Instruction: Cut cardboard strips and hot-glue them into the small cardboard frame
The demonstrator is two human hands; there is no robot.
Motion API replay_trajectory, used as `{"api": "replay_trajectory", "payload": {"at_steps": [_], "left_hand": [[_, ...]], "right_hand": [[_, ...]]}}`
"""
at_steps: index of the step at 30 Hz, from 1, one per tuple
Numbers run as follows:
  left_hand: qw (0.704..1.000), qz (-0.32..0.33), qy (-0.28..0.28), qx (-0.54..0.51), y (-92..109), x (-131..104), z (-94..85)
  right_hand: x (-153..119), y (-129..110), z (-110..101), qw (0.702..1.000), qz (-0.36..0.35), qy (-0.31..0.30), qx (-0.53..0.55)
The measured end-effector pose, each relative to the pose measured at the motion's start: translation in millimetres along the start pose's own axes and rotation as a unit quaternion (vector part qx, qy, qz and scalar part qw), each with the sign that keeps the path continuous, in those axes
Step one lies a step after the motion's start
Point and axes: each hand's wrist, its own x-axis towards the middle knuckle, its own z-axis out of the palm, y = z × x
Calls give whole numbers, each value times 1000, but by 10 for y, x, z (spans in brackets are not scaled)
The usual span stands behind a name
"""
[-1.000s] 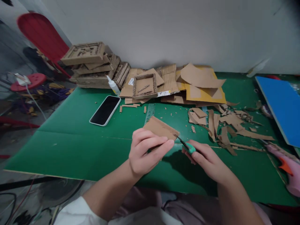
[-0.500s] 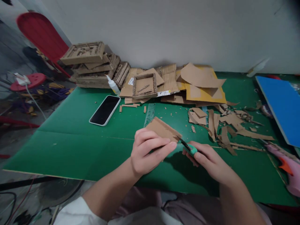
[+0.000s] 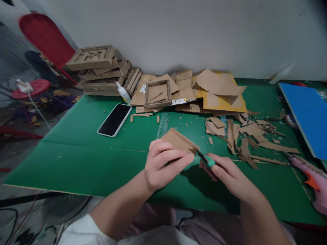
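Note:
Above the green table, my left hand (image 3: pixel 166 165) grips a flat piece of cardboard (image 3: pixel 178 139), which tilts with its right corner toward my other hand. My right hand (image 3: pixel 227 173) is closed round a green-handled tool with a dark blade, which looks like scissors (image 3: pixel 208 160). The blade end meets the right edge of the cardboard; I cannot make out how far it goes in. My left fingers cover the near part of the cardboard. Just behind it a clear ruler (image 3: pixel 163 124) lies flat.
A phone (image 3: pixel 114 120), a glue bottle (image 3: pixel 123 92) and stacked cardboard trays (image 3: pixel 99 73) stand at left. A small cardboard tray (image 3: pixel 157 93) sits at the back. Cardboard scraps (image 3: pixel 245 146), a pink glue gun (image 3: pixel 310 177) and a blue board (image 3: pixel 305 119) are at right.
My left hand and the cardboard have shifted slightly to the right. The right hand and the green tool have barely moved.

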Motion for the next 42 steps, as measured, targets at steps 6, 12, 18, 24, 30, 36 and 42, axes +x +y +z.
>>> {"api": "replay_trajectory", "payload": {"at_steps": [6, 12, 18, 24, 30, 36, 42], "left_hand": [[1000, -11, -5, 25, -25, -23, 14], [996, 16, -82, 11, -3, -43, 79], [994, 32, -109, -7, 19, -123, 145], [989, -144, -32, -18, -47, -113, 76], [765, -496, -228, -342, -20, -81, 108], [739, -528, -225, -353, 103, -70, 155], [834, -483, -155, -216, 28, -110, 170]], "right_hand": [[-45, 33, -23, 994, -35, 0, 107], [16, 9, 57, 970, 82, 169, 154], [124, -12, 164, 960, 142, 168, 173], [124, 3, 140, 936, 128, 277, 177], [121, -9, 139, 955, 98, 279, 41], [134, -13, 245, 956, 5, 231, -180], [112, -62, 224, 950, 5, 233, -209]]}}
